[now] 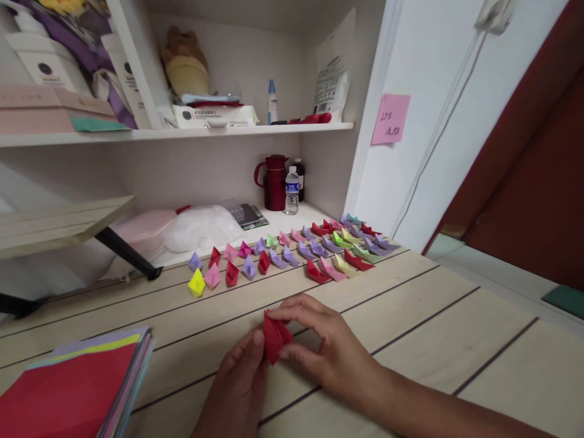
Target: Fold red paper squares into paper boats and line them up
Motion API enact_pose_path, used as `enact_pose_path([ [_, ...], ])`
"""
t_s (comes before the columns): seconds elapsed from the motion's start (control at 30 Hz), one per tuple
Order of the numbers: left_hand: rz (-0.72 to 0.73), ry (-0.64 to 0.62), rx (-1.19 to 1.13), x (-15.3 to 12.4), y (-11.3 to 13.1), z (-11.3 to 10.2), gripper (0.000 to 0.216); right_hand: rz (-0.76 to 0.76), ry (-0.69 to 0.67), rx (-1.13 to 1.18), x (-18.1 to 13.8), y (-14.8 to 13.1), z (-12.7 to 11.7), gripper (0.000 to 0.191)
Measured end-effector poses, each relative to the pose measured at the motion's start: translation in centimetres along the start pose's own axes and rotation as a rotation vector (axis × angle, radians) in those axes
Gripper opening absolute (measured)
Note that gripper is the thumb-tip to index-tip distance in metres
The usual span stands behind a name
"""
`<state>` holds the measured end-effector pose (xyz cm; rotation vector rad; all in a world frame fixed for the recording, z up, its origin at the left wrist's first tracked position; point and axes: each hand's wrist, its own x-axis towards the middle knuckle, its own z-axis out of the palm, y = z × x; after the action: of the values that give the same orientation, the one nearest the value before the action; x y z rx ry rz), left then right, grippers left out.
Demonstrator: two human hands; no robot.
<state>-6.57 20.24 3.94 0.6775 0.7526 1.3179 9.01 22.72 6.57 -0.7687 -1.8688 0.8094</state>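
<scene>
A small folded piece of red paper (pixel 275 338) is held just above the wooden table (pixel 410 340) near its front edge. My left hand (pixel 239 383) pinches its lower left side with thumb and fingers. My right hand (pixel 326 350) is closed over its top and right side, fingertips pressing the fold. Beyond my hands, several small folded paper boats (pixel 292 252) in yellow, pink, red, purple and green stand in rows across the table.
A stack of coloured paper sheets (pixel 77 389), red on top, lies at the front left. Behind the table are white shelves (pixel 182 132) with a dark red jug (pixel 275 182), a water bottle (pixel 292 191), packets and a pink sticky note (pixel 390 118) on the wall.
</scene>
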Motion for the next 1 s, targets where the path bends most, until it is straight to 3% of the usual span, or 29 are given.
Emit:
enact_pose_path([
  [0.47, -0.057, -0.073, -0.014, 0.7, -0.2, -0.9, 0.018, 0.01, -0.004, 0.02, 0.2, 0.0, 0.0, 0.027],
  [0.7, -0.051, 0.036, 0.025, 0.2, 0.4, 0.3, 0.029, 0.024, -0.03, 0.017, 0.3, 0.0, 0.0, 0.038],
  [1.0, -0.034, 0.025, 0.061, -0.9, 2.2, 1.7, 0.031, 0.05, 0.006, 0.003, 0.1, 0.0, 0.0, 0.034],
])
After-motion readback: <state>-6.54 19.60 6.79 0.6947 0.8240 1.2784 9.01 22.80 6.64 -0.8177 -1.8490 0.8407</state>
